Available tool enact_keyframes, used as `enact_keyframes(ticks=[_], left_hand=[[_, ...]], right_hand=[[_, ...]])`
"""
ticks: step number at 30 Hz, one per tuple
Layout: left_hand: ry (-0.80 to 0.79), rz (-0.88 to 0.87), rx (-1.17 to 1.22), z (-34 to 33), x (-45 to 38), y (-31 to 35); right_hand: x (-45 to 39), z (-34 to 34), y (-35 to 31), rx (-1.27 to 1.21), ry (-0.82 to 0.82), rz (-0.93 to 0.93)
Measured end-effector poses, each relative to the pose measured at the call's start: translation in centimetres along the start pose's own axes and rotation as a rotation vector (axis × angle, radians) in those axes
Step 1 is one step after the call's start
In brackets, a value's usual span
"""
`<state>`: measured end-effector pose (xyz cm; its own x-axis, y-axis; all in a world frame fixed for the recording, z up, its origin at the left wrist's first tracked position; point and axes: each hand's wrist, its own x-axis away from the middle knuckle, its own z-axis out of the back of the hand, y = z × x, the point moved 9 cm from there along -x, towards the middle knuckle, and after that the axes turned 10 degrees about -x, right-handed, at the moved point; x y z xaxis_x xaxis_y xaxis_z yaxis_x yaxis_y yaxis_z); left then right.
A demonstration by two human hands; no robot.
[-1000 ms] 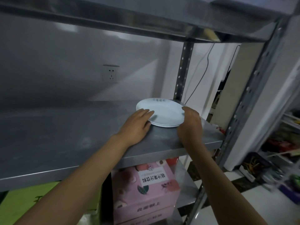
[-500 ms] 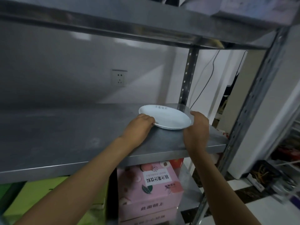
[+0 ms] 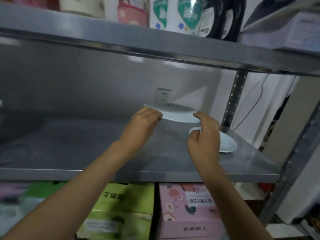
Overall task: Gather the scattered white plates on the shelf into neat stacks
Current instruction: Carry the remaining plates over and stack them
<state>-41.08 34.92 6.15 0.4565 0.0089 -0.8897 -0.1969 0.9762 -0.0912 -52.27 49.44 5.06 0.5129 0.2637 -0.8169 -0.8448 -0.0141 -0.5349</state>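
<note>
The left hand [image 3: 145, 122] pinched the near left rim of a white plate [image 3: 178, 113], which was lifted clear of the steel shelf [image 3: 86, 153] and roughly level. The right hand [image 3: 205, 135], fingers curled, held the same plate's right edge; its thumb appeared to touch a second white plate [image 3: 227, 143] lying on the shelf near the right corner. A wall socket [image 3: 163, 97] showed behind. Green [image 3: 119, 210] and pink [image 3: 188, 210] cartons stood on the tier below.

You can read "此面朝上", upside down, on the pink carton [image 3: 187, 212] below the shelf; its white label, the green carton's [image 3: 119, 213] print and the plate's [image 3: 180, 115] marking stay illegible.
</note>
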Motion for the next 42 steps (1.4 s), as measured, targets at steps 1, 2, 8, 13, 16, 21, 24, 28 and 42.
enact_keyframes(ticks=[1, 2, 8, 13, 16, 21, 24, 28, 42], left_hand=[[0.013, 0.009, -0.031, 1.3, 0.2, -0.9], [0.018, 0.017, -0.067, 2.9, 0.6, -1.9], [0.031, 0.083, -0.249, 12.1, 4.5, -8.9], [0.068, 0.148, -0.396, 21.6, 7.8, -13.8], [0.086, 0.125, -0.493, 26.8, 10.0, -16.5], [0.096, 0.208, -0.623, 35.5, 15.3, -22.2], [0.054, 0.283, -0.640, 40.4, 18.4, -25.6], [0.008, 0.505, -0.617, 46.5, 23.3, -30.7], [-0.085, 0.933, -0.723, 57.4, 35.3, -40.9]], right_hand=[[0.1, -0.9, -1.2, -0.004, -0.007, 0.025], [0.2, -2.2, -2.6, -0.011, -0.017, 0.056], [1.9, -10.7, -11.4, -0.079, -0.110, 0.166], [4.1, -19.1, -20.6, -0.147, -0.267, 0.202], [5.4, -23.5, -26.4, -0.184, -0.320, 0.274], [8.8, -29.6, -35.5, -0.227, -0.354, 0.339], [11.6, -33.2, -40.4, -0.296, -0.374, 0.351], [14.8, -38.6, -45.6, -0.359, -0.440, 0.369], [18.7, -55.3, -55.1, -0.130, -0.714, 0.372]])
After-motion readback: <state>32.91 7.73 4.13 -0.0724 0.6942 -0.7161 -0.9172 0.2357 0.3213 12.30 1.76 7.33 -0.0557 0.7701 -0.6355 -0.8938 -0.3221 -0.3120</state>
